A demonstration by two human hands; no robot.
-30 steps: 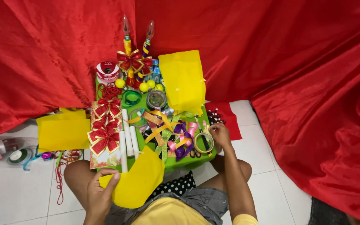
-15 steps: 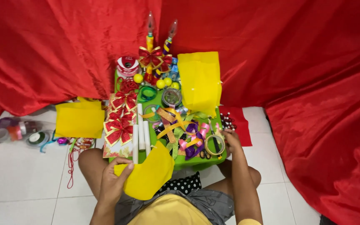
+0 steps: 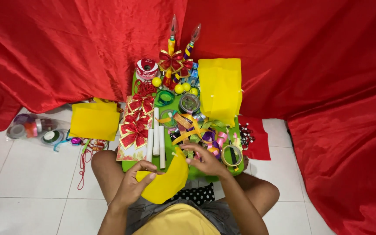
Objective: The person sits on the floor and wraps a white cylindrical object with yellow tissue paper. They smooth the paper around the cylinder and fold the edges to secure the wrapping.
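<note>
My left hand (image 3: pixel 133 182) grips the left end of a curved yellow felt piece (image 3: pixel 167 182) held over my lap. My right hand (image 3: pixel 203 159) rests on its upper right end, fingers pinching the edge, at the near rim of a green tray (image 3: pixel 129 165). The tray holds red and gold bows (image 3: pixel 135 130), white glue sticks (image 3: pixel 158 139), curled coloured ribbons (image 3: pixel 196 130) and a clear tape roll (image 3: pixel 232 155) just right of my right hand.
A yellow felt sheet (image 3: pixel 220 89) lies on the tray's far right, another yellow sheet (image 3: pixel 94 121) on the white tiled floor at left beside tape rolls in a clear bag (image 3: pixel 33 128). Red cloth (image 3: pixel 336 87) drapes behind and to the right. Two candle-shaped lamps (image 3: pixel 181 35) stand at the back.
My right hand has left the tape roll area and come left onto the yellow felt piece. My left hand has lifted the piece higher. The camera view shifted left.
</note>
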